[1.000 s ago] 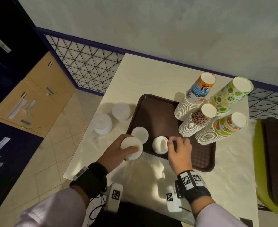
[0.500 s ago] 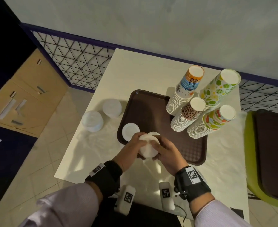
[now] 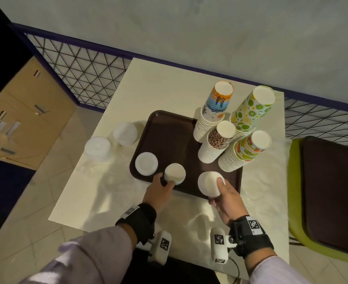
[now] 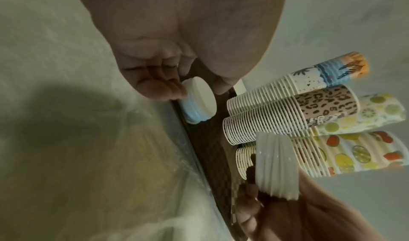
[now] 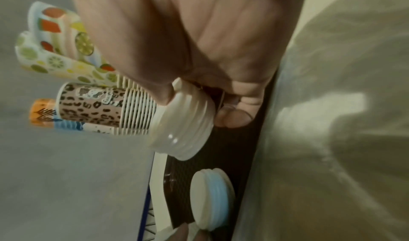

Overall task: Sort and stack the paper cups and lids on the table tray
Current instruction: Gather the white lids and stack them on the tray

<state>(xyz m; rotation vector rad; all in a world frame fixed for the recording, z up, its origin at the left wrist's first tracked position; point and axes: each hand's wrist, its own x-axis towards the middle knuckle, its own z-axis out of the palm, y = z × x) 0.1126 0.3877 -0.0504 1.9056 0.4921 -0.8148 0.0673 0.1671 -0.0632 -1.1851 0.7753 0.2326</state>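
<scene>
A brown tray lies on the pale table. Several tall stacks of patterned paper cups stand upside down on its right side. My left hand grips a short stack of white lids resting on the tray's near edge; in the left wrist view fingers and thumb flank this lid stack. My right hand holds a second, taller stack of white lids tilted just above the tray's near right part, seen close as the lifted lid stack. A third lid pile sits at the tray's left.
Two piles of translucent lids stand on the table left of the tray. A green chair carrying a dark tray is at the right. A mesh railing runs behind the table.
Half a second ago both hands were together on one lid stack at the tray's near edge. Now they are apart: the right hand has carried part of it rightward, the left stays on the rest.
</scene>
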